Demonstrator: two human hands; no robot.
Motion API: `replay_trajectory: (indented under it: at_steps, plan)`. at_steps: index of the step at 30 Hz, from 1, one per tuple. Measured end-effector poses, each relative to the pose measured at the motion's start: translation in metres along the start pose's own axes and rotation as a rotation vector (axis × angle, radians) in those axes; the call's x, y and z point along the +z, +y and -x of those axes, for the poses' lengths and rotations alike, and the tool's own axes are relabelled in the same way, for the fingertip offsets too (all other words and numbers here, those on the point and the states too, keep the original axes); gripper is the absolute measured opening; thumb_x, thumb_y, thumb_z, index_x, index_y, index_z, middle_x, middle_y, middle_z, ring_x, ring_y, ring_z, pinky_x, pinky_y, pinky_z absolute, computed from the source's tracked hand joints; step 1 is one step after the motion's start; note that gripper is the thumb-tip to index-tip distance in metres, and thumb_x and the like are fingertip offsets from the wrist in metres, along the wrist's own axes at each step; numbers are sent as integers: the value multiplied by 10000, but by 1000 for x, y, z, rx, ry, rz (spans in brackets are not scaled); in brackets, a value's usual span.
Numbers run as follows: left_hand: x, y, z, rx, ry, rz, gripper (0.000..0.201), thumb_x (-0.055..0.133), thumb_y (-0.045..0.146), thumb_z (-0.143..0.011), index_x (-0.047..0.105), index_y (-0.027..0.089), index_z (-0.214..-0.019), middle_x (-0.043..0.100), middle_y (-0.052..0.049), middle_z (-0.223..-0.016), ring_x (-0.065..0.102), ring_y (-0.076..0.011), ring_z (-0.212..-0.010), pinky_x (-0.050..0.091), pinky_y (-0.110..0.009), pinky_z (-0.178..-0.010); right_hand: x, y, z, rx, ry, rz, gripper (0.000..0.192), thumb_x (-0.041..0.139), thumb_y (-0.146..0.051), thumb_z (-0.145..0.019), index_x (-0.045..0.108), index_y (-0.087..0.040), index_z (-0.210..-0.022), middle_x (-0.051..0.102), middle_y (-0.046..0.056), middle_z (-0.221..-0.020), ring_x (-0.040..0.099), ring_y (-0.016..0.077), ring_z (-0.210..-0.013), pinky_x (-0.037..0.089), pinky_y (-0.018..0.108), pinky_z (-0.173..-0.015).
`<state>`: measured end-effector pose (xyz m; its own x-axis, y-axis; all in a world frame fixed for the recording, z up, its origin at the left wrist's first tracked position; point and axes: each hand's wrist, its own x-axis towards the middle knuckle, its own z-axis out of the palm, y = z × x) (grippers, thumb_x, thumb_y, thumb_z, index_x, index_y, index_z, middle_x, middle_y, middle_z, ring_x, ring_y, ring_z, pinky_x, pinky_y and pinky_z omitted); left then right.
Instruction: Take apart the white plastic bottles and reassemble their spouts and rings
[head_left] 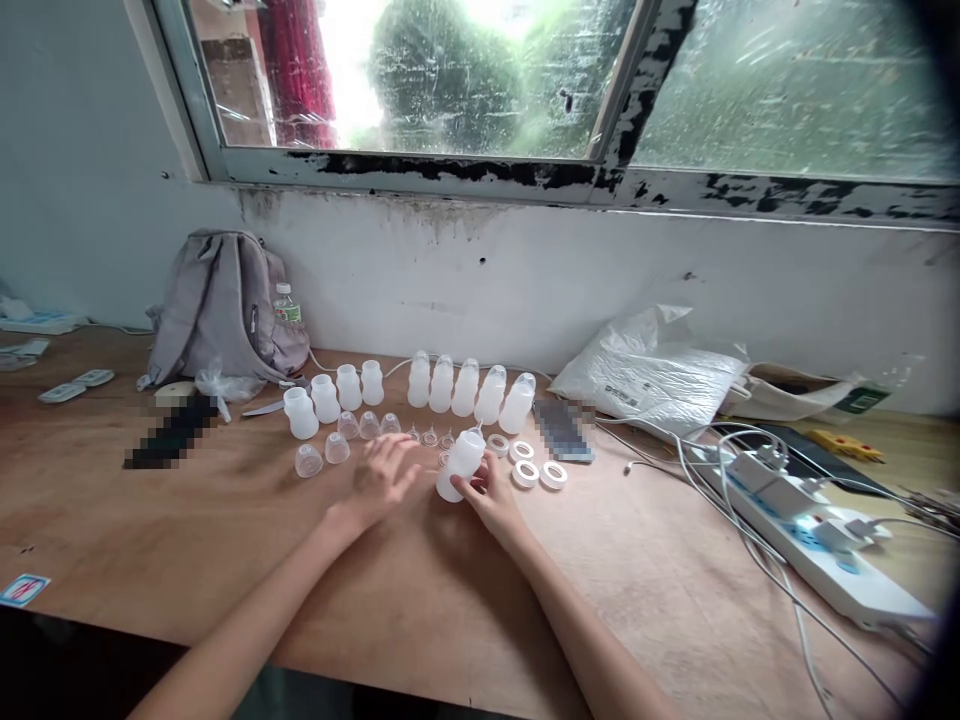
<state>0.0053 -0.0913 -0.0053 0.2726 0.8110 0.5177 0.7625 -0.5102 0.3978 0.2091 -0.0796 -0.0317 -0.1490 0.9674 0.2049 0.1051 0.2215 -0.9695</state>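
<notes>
- Nearest to me, two bare forearms are reaching out over the wooden table [187, 560], meeting near its middle.
- The right hand [491, 495] is holding a small white bottle [460, 462] tilted, its base toward the table and its neck leaning away to the right; the fingers [471, 487] are curling round the lower body with the thumb underneath, closed on it.
- The left hand [379, 478] is lying flat and spread on the wood just left of that bottle, gripping nothing; its fingertips are sitting close to the tiny clear nozzles [430, 437].
- The risk I am seeing: the bottle is being held low and at a slant, so a slack pinch could let it roll out and knock the white rings [536, 470] just beside it.
- The spread hand could also be brushing the clear caps [337, 447] out of their row, since they are light and near.
- Behind them, uncapped bottles [326, 397] and capped bottles [469, 385] are standing in a line.
- Further right, a power strip [817, 555] with trailing cables is lying well apart.
- Against the wall, a grey backpack [225, 305] and a white plastic bag [652, 375] are resting.
</notes>
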Motion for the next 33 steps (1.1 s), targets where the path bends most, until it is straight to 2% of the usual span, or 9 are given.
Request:
replay_trajectory:
  at_steps: [3,6,8,11,16,19,22,28,33]
  plan:
    - [-34,-32,1,-84,149,-131,270,426,278,-809,515,201,-1052,534,-81,-1098,466,-229,-1047,324,-370,-942,2,2,0,5,16,41,480,654,-372,-663,408,-222,-1047,628,48,-933,586,195,-808,433,369,-768]
    - [-59,-67,12,-247,187,-289,311,477,346,-758,530,190,-1023,551,-89,-1045,494,-253,-991,363,-369,-894,5,3,2,15,7,11,430,653,-371,-669,439,-221,-1010,620,46,-944,587,195,-819,436,362,-763]
    - [-67,-85,23,-392,117,-356,388,535,422,-692,544,191,-1004,571,-93,-1005,516,-279,-936,396,-387,-832,7,1,4,19,-12,-16,396,647,-367,-680,473,-215,-1002,617,49,-956,583,202,-840,436,358,-763]
    - [-70,-97,38,-509,39,-319,331,536,455,-677,583,208,-893,618,-71,-890,551,-267,-849,424,-366,-761,8,-5,6,38,-69,-119,377,624,-370,-703,525,-203,-1026,617,59,-989,560,223,-923,426,355,-791]
    - [-62,-69,37,-528,326,83,363,472,490,-749,552,196,-947,611,-45,-888,577,-165,-666,463,-277,-652,5,-17,9,100,-102,-278,341,614,-365,-710,552,-226,-1016,631,31,-939,566,200,-849,444,296,-681]
    - [-48,-40,24,-538,293,429,395,421,521,-774,541,186,-946,596,-26,-785,562,-136,-557,458,-239,-519,4,-19,11,136,-100,-259,301,627,-364,-687,572,-244,-958,620,13,-914,561,178,-751,440,251,-550]
    - [-23,-18,9,-517,225,611,399,396,532,-786,542,176,-891,566,-2,-635,532,-126,-491,429,-222,-461,2,-20,12,150,-83,-206,285,622,-380,-672,610,-239,-920,604,19,-922,553,188,-743,446,240,-487]
    - [23,2,-12,-522,140,689,385,367,537,-797,503,182,-858,467,49,-474,467,-110,-399,342,-194,-385,-8,-18,6,95,-8,-81,237,636,-350,-639,652,-255,-855,613,6,-819,542,194,-715,437,244,-478]
    - [33,6,-9,-493,68,686,308,338,474,-832,466,200,-772,454,64,-474,416,-93,-358,321,-200,-408,-10,-13,5,86,-2,3,215,645,-322,-641,657,-257,-845,626,1,-836,552,202,-728,435,273,-551]
